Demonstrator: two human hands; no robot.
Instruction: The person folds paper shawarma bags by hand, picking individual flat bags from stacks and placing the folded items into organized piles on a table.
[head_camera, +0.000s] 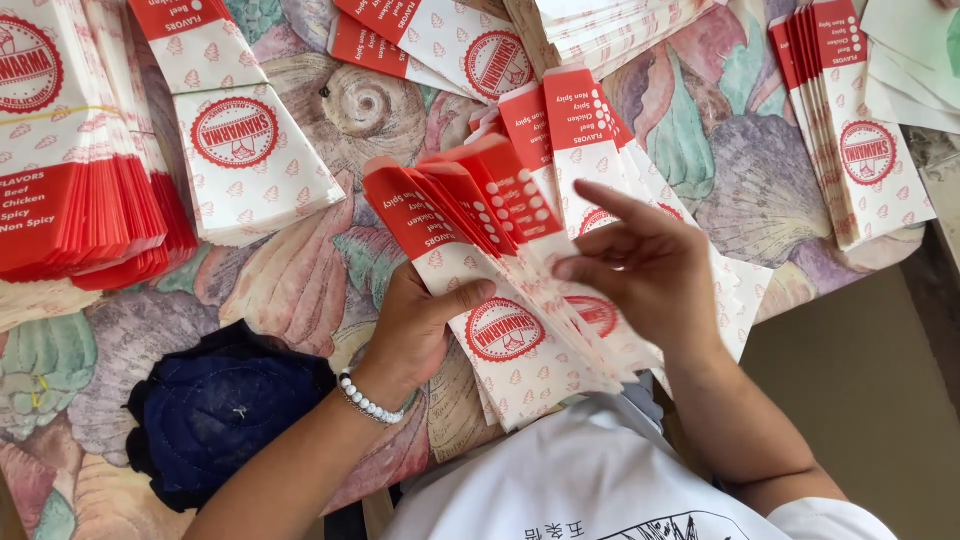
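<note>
My left hand (418, 325) grips a fanned bundle of red-and-white paper bags (470, 235) from below, thumb pressed across the front bag. A white bead bracelet (368, 400) circles that wrist. My right hand (645, 270) hovers over the bundle's right side, fingers spread and blurred, fingertips touching the edges of the bags as they fan apart. The bags have red top bands and round red stamps.
More stacks of the same bags lie around: a thick pile at far left (70, 160), one at upper left (245, 140), one at top centre (450, 45), one at right (865, 130). A shell-patterned tablecloth (330, 270) covers the table. A dark blue cloth (215, 410) lies lower left.
</note>
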